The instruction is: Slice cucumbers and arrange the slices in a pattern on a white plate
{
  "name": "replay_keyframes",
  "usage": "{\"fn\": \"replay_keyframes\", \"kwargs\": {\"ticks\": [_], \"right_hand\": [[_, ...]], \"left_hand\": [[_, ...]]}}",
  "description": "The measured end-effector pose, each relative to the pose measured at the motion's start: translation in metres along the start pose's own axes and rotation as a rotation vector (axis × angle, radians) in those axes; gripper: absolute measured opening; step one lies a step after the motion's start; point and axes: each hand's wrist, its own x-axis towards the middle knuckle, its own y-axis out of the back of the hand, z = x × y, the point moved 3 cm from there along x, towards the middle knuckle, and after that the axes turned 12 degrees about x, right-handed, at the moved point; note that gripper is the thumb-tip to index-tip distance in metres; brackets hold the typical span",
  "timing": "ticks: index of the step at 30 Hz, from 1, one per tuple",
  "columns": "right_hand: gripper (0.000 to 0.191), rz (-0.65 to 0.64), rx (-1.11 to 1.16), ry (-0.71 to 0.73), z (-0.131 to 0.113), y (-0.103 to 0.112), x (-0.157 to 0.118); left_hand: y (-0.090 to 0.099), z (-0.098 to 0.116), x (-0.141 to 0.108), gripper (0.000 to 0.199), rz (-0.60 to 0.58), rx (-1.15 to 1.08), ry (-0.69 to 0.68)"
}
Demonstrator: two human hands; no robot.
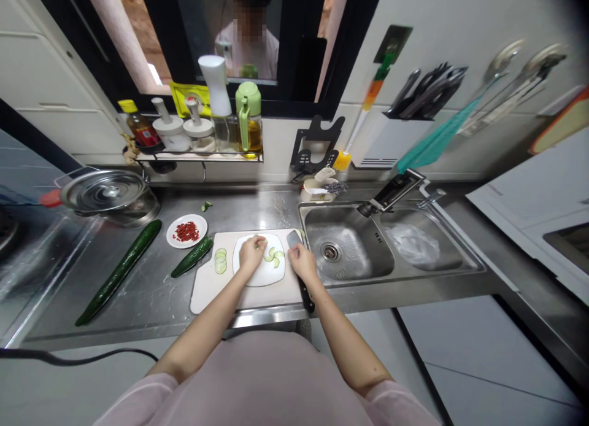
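On the pale cutting board [205,294] rests a white plate [262,275] with several cucumber slices [275,256] at its right half. My left hand [252,253] is over the plate's left part, fingers closed together at the fingertips; whatever they hold is too small to name. My right hand [301,261] is at the plate's right side, fingers curled, over a knife [293,239] lying along the board's right edge; its fingertips hold something too small to make out. A row of overlapping cucumber slices [221,261] lies at the board's left.
A cut cucumber [192,257], a small plate of red pieces [186,232] and a long cucumber [119,272] lie to the left, near a lidded pot [110,196]. The double sink [350,248] is right. Bottles [248,119] stand on a rack behind.
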Motion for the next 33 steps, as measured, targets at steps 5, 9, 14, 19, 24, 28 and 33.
{"fn": "replay_keyframes", "kwargs": {"ticks": [5, 9, 14, 19, 24, 28, 33], "right_hand": [[0.032, 0.223, 0.222, 0.041, 0.019, 0.034, -0.003], [0.037, 0.335, 0.364, 0.054, 0.027, 0.049, -0.010], [0.038, 0.365, 0.430, 0.082, 0.025, 0.052, -0.015], [0.041, 0.341, 0.453, 0.098, 0.016, 0.047, -0.018], [0.042, 0.328, 0.512, 0.126, 0.007, 0.041, -0.022], [0.042, 0.295, 0.544, 0.141, 0.002, 0.037, -0.027], [0.045, 0.296, 0.580, 0.147, 0.002, 0.033, -0.033]], "left_hand": [[0.051, -0.045, -0.005, 0.032, 0.446, -0.461, 0.125], [0.073, -0.079, -0.027, 0.031, 0.647, -0.600, 0.186], [0.068, -0.104, -0.057, 0.031, 0.661, -0.590, 0.253], [0.055, -0.121, -0.078, 0.034, 0.558, -0.473, 0.317], [0.057, -0.126, -0.083, 0.031, 0.366, -0.015, 0.379], [0.058, -0.118, -0.080, 0.033, 0.236, 0.244, 0.393], [0.048, -0.113, -0.075, 0.038, 0.178, 0.348, 0.413]]}}
